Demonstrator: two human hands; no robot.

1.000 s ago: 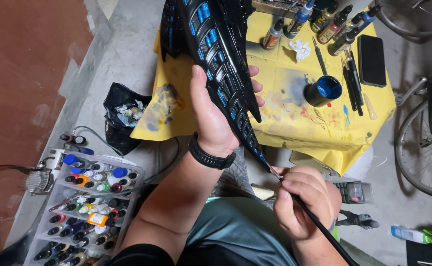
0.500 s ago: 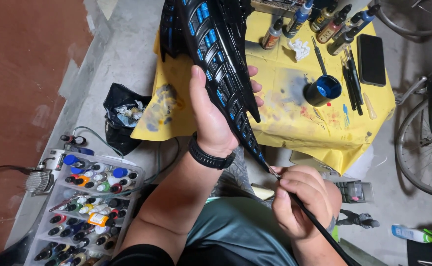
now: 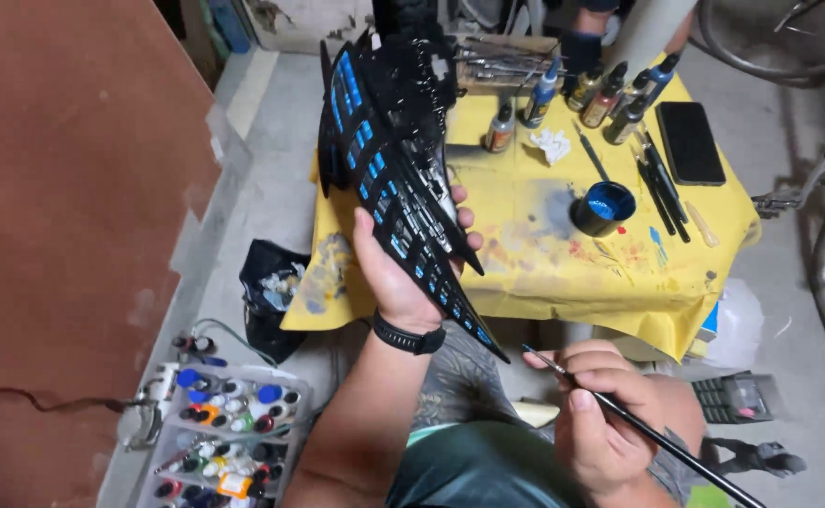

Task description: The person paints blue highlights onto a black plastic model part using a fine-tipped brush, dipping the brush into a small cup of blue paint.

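Head view of a seated person painting a model. The black winged model with blue panels is held up over the near left corner of the yellow-covered table; its long axis runs diagonally, the broad end toward the upper left and the narrow pointed tip down and to the right, ending just above the brush tip. The left hand, a black wristband on its wrist, is closed around the model's lower middle, palm beneath and fingertips curling over the right edge. The right hand pinches a thin black paintbrush between thumb and fingers in a narrow closed grip, bristles pointing up-left toward the model's tip, not touching it. On the table stand a blue paint cup, paint bottles and a dark phone; a tray of paint pots lies on the floor at lower left. Compared with half a second earlier, the brush tip has drawn slightly away from the model's point, and both grips are unchanged.
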